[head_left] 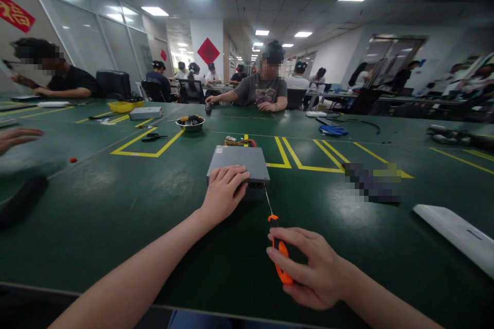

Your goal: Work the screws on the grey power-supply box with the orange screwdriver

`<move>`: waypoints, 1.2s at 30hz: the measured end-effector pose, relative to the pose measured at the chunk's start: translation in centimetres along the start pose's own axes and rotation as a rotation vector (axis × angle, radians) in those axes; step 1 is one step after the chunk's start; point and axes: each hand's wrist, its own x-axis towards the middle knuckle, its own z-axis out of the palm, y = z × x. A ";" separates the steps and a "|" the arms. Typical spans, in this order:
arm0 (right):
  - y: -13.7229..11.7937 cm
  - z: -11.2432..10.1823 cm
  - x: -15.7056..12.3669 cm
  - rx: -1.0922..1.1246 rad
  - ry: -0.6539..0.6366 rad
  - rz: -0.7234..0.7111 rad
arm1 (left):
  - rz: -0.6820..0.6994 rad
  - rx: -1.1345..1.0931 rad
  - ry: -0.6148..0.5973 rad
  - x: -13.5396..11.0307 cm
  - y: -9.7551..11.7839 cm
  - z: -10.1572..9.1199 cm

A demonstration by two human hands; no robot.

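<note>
**Screwdriver tip meets casing on a crowded bench**

The thin blade is the weak point here. It sets against the near face of the box at a slant, so a hard push could skid it off the metal and toward the fingers resting just beside it. The box stands free on the smooth mat, and could slide away if the bracing palm lifts.

Nearest the camera, the right hand (312,267) is clenched around the orange handle of a screwdriver (275,225), thumb along the grip and shaft pointing away. Beyond it, the left hand (224,190) lies palm down on the grey metal box (243,160), fingers half curled over its near edge, pressing rather than gripping.

The box sits mid-table on the green mat (116,205), with a bundle of coloured wires (241,141) at its far end and yellow tape lines (301,160) to its right. A white panel (455,234) lies at the right edge. Farther off stand a metal bowl (190,123) and blue gloves (332,130). Across the table a seated person (262,90) works with both hands down.
</note>
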 end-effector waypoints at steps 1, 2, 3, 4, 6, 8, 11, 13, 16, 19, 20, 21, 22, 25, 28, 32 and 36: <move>0.0 0.1 -0.1 -0.009 0.016 -0.003 | -0.002 -0.001 0.000 0.0 0.0 0.0; 0.0 0.2 -0.2 -0.013 0.043 -0.004 | -0.003 -0.002 0.000 0.0 0.0 -0.1; 0.0 0.4 -0.3 -0.008 0.074 0.000 | -0.004 -0.003 0.000 0.0 0.0 -0.1; 0.0 0.5 -0.4 0.009 0.105 0.009 | -0.003 -0.003 -0.003 0.0 0.0 -0.1; 0.0 0.7 -0.6 0.056 0.137 0.034 | -0.001 -0.003 -0.005 0.0 0.0 -0.1; 0.0 0.6 -0.6 0.075 0.118 0.055 | 0.000 -0.003 -0.006 0.0 0.0 -0.1; -0.1 0.2 -0.3 0.052 0.049 0.055 | 0.001 -0.002 -0.004 0.1 0.0 -0.1; -0.1 0.0 0.0 0.035 0.005 0.048 | 0.003 0.004 -0.006 0.1 0.0 -0.1; -0.1 -0.1 0.1 0.023 0.008 0.038 | -0.002 0.009 -0.012 0.0 0.0 -0.1; 0.0 0.3 -0.1 0.061 0.067 0.057 | -0.006 0.009 -0.012 0.0 0.0 -0.1; 0.0 0.5 -0.2 0.084 0.079 0.074 | -0.005 0.008 -0.012 0.0 0.0 -0.1; 0.0 0.7 -0.4 0.105 0.084 0.091 | -0.003 0.007 -0.011 0.0 0.0 -0.1; 0.0 0.8 -0.5 0.123 0.082 0.104 | -0.002 0.006 -0.010 0.0 0.0 -0.1; 0.0 0.9 -0.5 0.135 0.040 0.092 | 0.001 0.002 -0.012 0.1 0.0 -0.1; 0.0 0.4 -0.2 0.096 -0.049 0.043 | -0.002 0.002 -0.012 0.1 0.0 -0.1; -0.1 0.1 0.2 0.049 -0.048 -0.005 | -0.005 0.004 -0.014 0.1 0.1 -0.1; -0.1 0.6 -0.2 0.106 0.044 0.056 | -0.004 0.009 -0.009 0.1 0.1 -0.2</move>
